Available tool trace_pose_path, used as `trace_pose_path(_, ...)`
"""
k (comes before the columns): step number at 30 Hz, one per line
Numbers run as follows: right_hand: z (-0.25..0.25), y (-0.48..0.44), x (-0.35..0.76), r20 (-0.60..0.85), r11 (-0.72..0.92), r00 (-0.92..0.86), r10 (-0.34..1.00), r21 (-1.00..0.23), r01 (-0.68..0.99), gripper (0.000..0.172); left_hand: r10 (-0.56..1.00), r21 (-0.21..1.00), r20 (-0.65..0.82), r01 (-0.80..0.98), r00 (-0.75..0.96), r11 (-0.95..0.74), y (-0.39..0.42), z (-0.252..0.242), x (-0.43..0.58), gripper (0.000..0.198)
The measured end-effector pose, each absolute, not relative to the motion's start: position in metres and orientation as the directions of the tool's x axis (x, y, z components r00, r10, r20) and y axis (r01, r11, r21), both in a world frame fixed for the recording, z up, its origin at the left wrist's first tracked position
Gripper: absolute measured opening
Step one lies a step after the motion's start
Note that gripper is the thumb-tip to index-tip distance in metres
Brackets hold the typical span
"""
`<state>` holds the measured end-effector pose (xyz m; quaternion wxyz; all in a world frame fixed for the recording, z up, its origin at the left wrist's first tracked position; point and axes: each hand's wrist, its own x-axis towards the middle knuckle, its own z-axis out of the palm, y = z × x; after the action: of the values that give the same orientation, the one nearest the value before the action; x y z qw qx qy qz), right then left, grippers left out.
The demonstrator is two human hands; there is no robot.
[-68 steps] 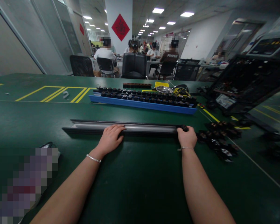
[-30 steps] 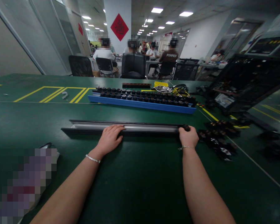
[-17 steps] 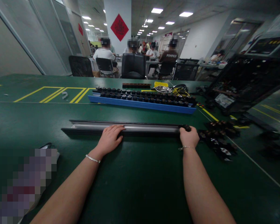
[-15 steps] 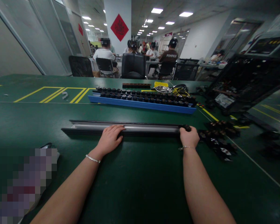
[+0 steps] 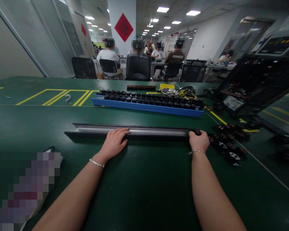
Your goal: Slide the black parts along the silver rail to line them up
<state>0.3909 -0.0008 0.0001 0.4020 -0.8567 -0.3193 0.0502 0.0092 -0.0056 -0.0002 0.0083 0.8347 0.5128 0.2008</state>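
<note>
A long black channel rail with a shiny grey inner trough lies across the green table in front of me. My left hand rests over its middle, fingers draped across the top and thumb on the near side, holding it. At the rail's right end, my right hand is closed around a small dark rounded part. The fingers hide most of that part, and I cannot tell whether it sits in the trough. Just right of this hand lies a cluster of black parts.
Beyond the rail, a blue rail carries rows of small black parts. Behind it are a metal dish and a yellow tray. A dark machine frame stands at right. A blurred-out bag-like item lies at left.
My right hand has shifted slightly right along the end of the rail, with the dark part in its fingers. My left hand stays in place on the rail.
</note>
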Motion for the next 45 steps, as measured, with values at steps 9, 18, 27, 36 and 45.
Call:
trace_pose_path(9, -0.004, 0.0, 0.399, 0.159, -0.491, 0.81, 0.564, -0.725, 0.484, 0.047, 0.852, 0.209, 0.333, 0.85, 0.403, -0.484, -0.005, -0.001, 0.009, 0.037)
trace_pose_path(18, -0.001, -0.002, 0.409, 0.112, -0.558, 0.831, 0.545, -0.691, 0.459, 0.048, 0.854, 0.219, 0.332, 0.847, 0.402, -0.484, -0.004, -0.002, 0.008, 0.034)
trace_pose_path(27, 0.004, -0.009, 0.417, 0.103, -0.602, 0.771, 0.629, -0.562, 0.566, 0.054, 0.859, 0.222, 0.323, 0.851, 0.396, -0.476, -0.005, 0.0, 0.009, 0.034)
trace_pose_path(36, -0.004, -0.015, 0.417, 0.304, -0.546, 0.691, 0.656, -0.441, 0.713, 0.053, 0.862, 0.237, 0.322, 0.848, 0.391, -0.474, -0.006, 0.002, 0.01, 0.037)
trace_pose_path(45, 0.016, -0.009, 0.346, 0.532, 0.123, 0.055, 0.845, -0.293, 0.948, 0.045, 0.861, 0.261, 0.332, 0.839, 0.387, -0.477, -0.005, 0.0, 0.01, 0.042)
